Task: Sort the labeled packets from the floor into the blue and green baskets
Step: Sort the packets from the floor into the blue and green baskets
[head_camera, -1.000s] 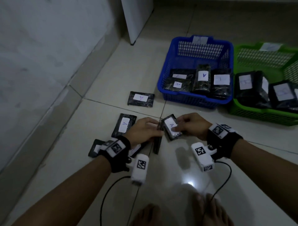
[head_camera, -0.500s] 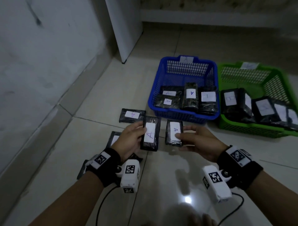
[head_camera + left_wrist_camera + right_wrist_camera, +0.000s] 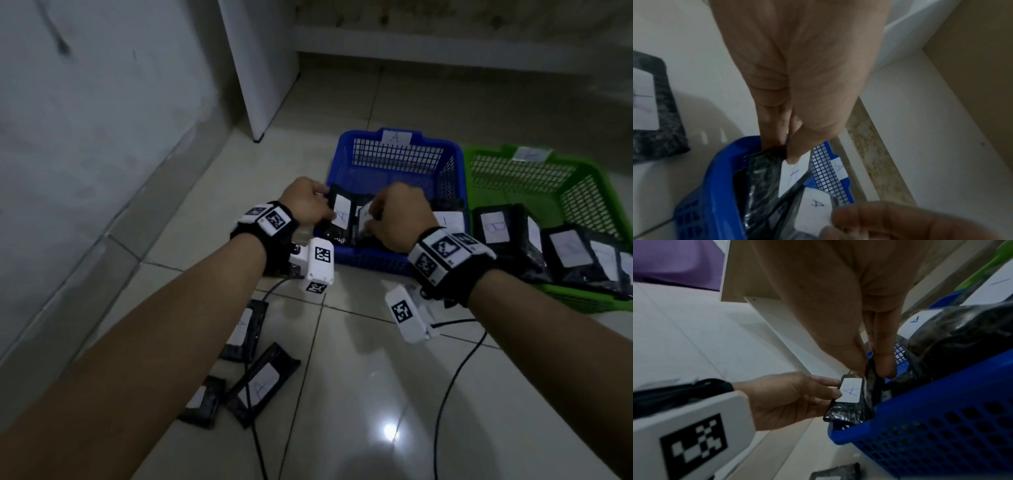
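Observation:
Both hands are over the near left corner of the blue basket [image 3: 394,161], which bears an "A" tag. My left hand [image 3: 323,205] pinches a black packet with a white "A" label [image 3: 342,214] by its top edge, thumb on the label, as the left wrist view shows the left hand [image 3: 789,146] on the packet [image 3: 795,175]. My right hand [image 3: 373,214] pinches a second black packet [image 3: 872,382] upright beside it; its "A" label [image 3: 813,206] shows. The green basket [image 3: 534,178] holds several labelled packets.
Three black labelled packets lie on the tiled floor under my left forearm: one [image 3: 245,330], another [image 3: 262,383], a third [image 3: 202,406]. A wall runs along the left and a white cabinet [image 3: 260,68] stands behind. Wrist camera cables trail across the floor.
Both hands lifted their "A" packets from the floor and carried them forward, from in front of the blue basket to over its near left corner.

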